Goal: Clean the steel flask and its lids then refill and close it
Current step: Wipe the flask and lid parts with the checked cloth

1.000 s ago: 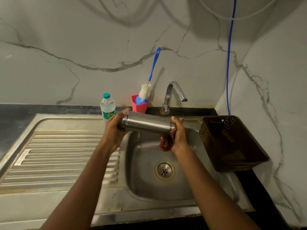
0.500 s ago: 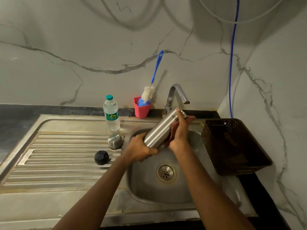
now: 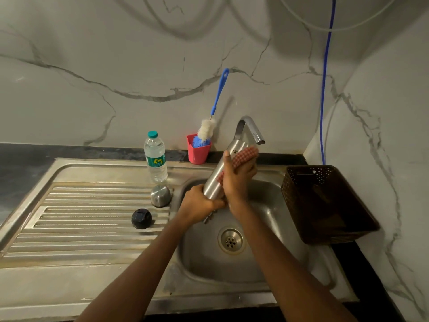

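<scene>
Step in hand, as I read it: wiping the outside of the flask with the checked cloth. Flask is centre frame over the sink basin, long axis diagonal from lower left to upper right, high end beside the tap spout; can't tell which end is the mouth. Left hand has its fingers curled round the low end. Right hand is wrapped round the body, cloth under the palm. Suggest: anchor with left, rotate between strokes, run the cloth full length. Steel lid and black lid sit left of centre on the drainboard, not yet refitted.
</scene>
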